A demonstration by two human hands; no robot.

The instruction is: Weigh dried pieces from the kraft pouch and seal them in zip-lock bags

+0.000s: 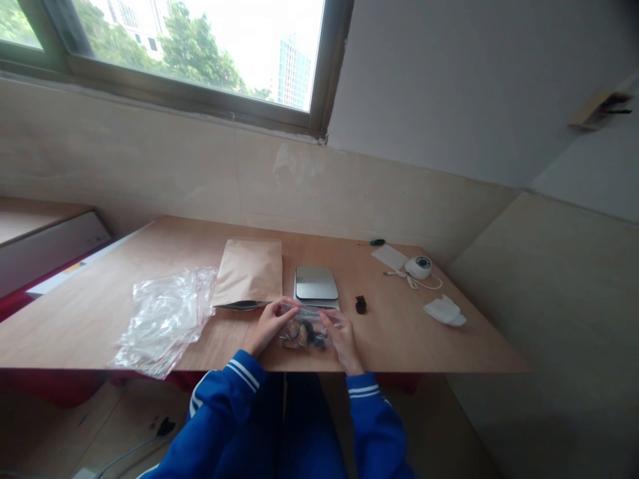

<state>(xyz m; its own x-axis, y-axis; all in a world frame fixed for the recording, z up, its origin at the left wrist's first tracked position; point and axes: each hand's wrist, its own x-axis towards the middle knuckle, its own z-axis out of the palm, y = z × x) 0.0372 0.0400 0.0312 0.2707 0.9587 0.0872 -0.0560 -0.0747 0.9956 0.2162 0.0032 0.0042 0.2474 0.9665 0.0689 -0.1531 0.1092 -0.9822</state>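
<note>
Between my two hands is a clear zip bag (pixel 319 338) with several brown and dark lumps (pixel 301 332) inside; I cannot tell what kind they are. My left hand (pixel 273 320) pinches the bag's top left corner. At the top right, my right hand (pixel 342 336) grips the red-lined edge with thumb and fingers. The bag is at the table's near edge, just in front of a flat silver scale (pixel 316 283). To the right of the scale lies a small dark brown piece (pixel 361 305).
A brown paper pouch (pixel 252 269) lies left of the scale, beside a pile of clear zip bags (pixel 164 319). On the right are a white round device with a cord (pixel 418 267), a crumpled white tissue (pixel 445 311) and a green-handled screwdriver (pixel 378 243). A wall stands behind the table (pixel 404 339).
</note>
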